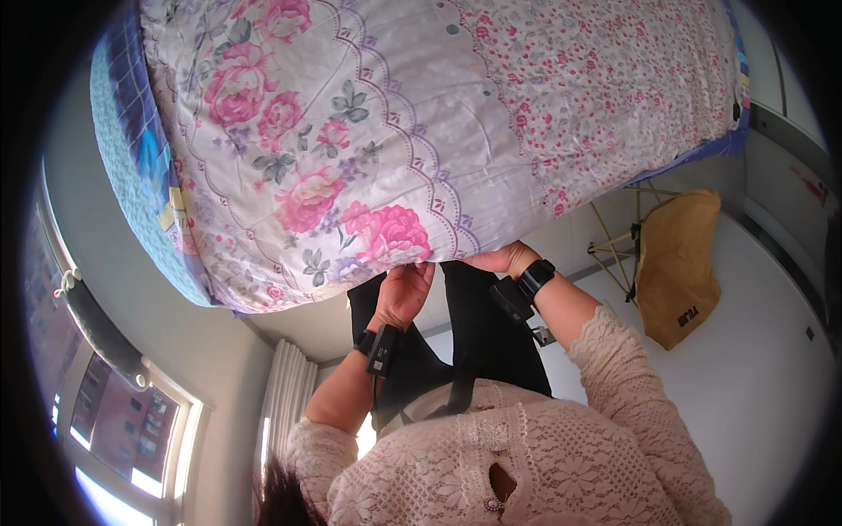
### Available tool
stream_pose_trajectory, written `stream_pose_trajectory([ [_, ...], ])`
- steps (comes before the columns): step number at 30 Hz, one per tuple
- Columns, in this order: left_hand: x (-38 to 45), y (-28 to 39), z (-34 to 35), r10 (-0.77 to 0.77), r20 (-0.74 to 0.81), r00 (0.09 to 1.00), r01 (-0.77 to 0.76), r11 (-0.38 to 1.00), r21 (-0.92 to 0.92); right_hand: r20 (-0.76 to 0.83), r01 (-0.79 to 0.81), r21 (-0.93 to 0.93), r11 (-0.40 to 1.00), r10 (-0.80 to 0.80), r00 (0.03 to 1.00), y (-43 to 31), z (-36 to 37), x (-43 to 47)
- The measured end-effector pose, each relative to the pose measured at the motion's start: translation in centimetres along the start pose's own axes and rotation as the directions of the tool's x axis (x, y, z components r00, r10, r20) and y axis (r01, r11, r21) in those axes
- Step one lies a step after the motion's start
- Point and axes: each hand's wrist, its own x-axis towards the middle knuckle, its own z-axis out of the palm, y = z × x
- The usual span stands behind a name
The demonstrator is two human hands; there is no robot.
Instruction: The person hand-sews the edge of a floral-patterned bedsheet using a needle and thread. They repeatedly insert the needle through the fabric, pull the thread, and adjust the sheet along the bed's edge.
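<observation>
A floral cloth cover (pixel 395 164) with large pink roses and a small-flowered part lies over a bed, its near edge running across the middle of the view. My left hand (pixel 406 289) is at this edge, palm up, with the fingertips at the hem and partly covered by it. To the right, my right hand (pixel 493 260) reaches under the same edge; its fingers are hidden beneath the cloth. Each wrist wears a dark band with a small black device. Light blue textured bedding (pixel 131 197) and a blue checked layer show along the left side.
A folding chair with a tan fabric seat (pixel 681 263) stands on the right, near the bed. At the left are a window (pixel 125 421) with a grey padded roll (pixel 105 335) before it and a pale curtain (pixel 283 388).
</observation>
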Motion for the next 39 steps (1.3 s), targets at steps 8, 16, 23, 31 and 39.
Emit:
stream_pose_trajectory([
  [8,0.2,1.6,0.3,0.109,0.207,0.972,-0.111,0.994,0.000,-0.085,0.053,-0.189,0.981,-0.070,0.994,-0.6,-1.9,-0.9],
  [16,1.3,4.2,-2.6,0.024,0.147,0.989,-0.040,0.994,0.103,-0.181,0.170,-0.209,0.963,-0.209,0.961,-2.8,-4.8,-3.7],
  [23,1.1,3.6,-2.5,0.092,0.133,0.987,-0.097,0.995,0.038,-0.326,0.168,-0.168,0.971,-0.216,0.920,-2.8,-4.2,-2.1],
  [31,-1.5,1.9,0.8,0.130,0.155,0.979,-0.181,0.903,0.389,-0.264,0.232,-0.130,0.964,-0.259,0.929,-2.5,-3.6,-2.0],
  [39,0.8,2.6,1.2,0.168,-0.006,0.986,-0.165,0.973,0.162,-0.558,0.134,-0.034,0.990,-0.130,0.820,-2.2,-7.7,-2.0],
])
